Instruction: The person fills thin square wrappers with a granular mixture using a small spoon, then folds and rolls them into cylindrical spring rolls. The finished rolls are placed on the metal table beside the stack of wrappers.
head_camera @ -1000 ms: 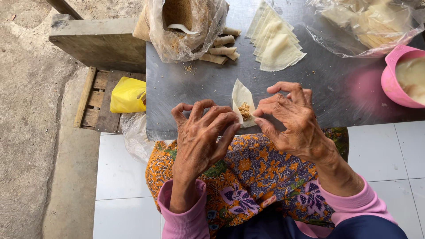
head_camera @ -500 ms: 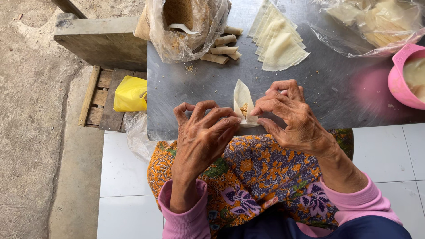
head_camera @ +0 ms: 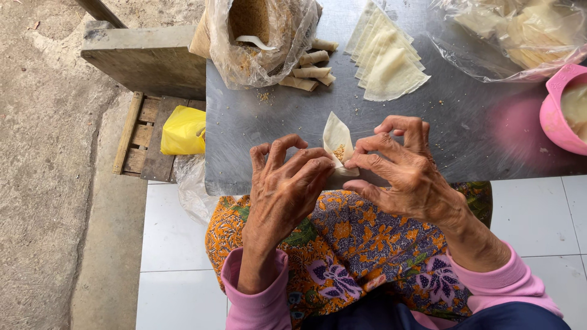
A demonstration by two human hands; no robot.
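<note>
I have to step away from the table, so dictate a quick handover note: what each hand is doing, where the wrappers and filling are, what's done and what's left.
Left hand: fingers curled on the near edge of the filled wrapper.
Right hand: pinching the wrapper's right side; brown filling shows inside, fold unfinished.
Metal table: bag of filling with spoon at back left, finished rolls beside it, stack of triangular wrappers in the middle, pink bowl on the right.
Done: several rolls. Left: close this one, then the stack.

A filled wrapper (head_camera: 337, 142) lies on the table (head_camera: 257, 140) between both hands, stacked wrappers (head_camera: 388, 58) behind it.
</note>
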